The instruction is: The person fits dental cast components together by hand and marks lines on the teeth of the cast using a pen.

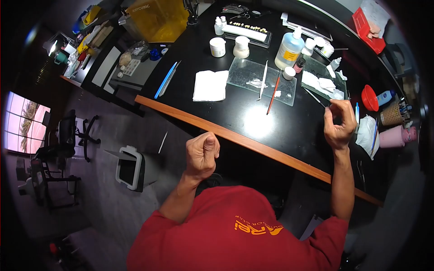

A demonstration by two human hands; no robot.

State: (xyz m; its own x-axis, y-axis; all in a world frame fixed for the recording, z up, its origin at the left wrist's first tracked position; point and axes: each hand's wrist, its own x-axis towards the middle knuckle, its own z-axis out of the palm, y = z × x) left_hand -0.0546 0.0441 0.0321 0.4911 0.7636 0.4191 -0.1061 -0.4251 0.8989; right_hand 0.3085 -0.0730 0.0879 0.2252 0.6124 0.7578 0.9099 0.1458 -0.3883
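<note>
My left hand (202, 156) is closed in a fist, thumb on top, just off the table's front edge; anything inside it is hidden. At the right side of the table, my right hand (341, 124) has its fingers curled into a pinch. The end of a thin tool (315, 98) meets its fingertips, while the other end reaches the right glass slab (341, 85), where white crumpled tissue (318, 81) lies. On the middle glass slab (239, 67) rest a white double-ended spatula (263, 81), a red-handled brush (274, 92) and smears of white material.
A tissue stack (210, 86) and blue tweezers (166, 80) lie left. Behind stand white jars (217, 47), a large liquid bottle (289, 49) and a rack of tooth-like pieces (246, 32). A red bowl (370, 98) and pink container (398, 136) stand right. A bin (131, 169) is on the floor.
</note>
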